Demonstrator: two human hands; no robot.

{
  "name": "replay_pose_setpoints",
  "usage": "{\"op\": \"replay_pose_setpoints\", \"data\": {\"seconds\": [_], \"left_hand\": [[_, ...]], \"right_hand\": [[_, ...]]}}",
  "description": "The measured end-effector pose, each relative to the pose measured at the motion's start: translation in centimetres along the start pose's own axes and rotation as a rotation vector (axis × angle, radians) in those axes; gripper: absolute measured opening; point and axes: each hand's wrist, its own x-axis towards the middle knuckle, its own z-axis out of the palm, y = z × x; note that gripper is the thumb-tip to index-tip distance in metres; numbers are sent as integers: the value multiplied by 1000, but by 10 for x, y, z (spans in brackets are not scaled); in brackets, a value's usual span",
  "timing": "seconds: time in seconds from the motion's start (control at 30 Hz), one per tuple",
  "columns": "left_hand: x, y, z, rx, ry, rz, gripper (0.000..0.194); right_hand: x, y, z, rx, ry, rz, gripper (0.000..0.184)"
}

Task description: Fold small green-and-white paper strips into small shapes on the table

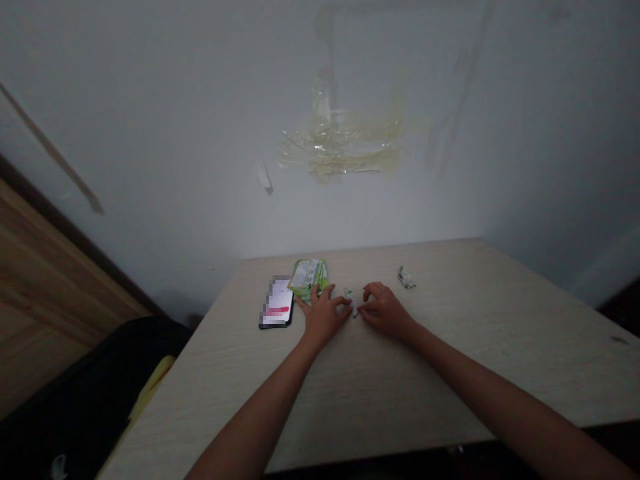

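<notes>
Between my hands is a small white-and-green wrapper [354,305], with a narrow, twisted look; whether it has anything inside I cannot tell. My left hand [323,319] pinches its left side between thumb and index finger, while the other fingers spread toward a green packet [309,277] lying behind. On the opposite side, my right hand [386,312] has its fingers curled in a pinch at the wrapper's right edge. A second crumpled white-and-green wrapper [407,277] rests apart, behind and to the right of my right hand.
A phone [278,303] with its screen lit lies left of the packet, close beside it. The pale wooden table [370,387] meets a wall [200,133] marked with old clear tape [345,150]. Dark fabric [115,367] and wooden boards [40,267] are at the left.
</notes>
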Motion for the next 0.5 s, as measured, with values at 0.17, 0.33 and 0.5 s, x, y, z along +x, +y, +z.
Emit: {"op": "replay_pose_setpoints", "data": {"seconds": [0.17, 0.33, 0.5], "left_hand": [[0, 1, -2, 5, -9, -2, 22], [-1, 2, -3, 10, -19, -5, 24], [-1, 2, -1, 19, -1, -1, 24]], "right_hand": [[0, -1, -2, 49, -26, -14, 9], [0, -2, -4, 51, -46, -28, 10], [-1, -2, -3, 92, -41, -66, 8]]}}
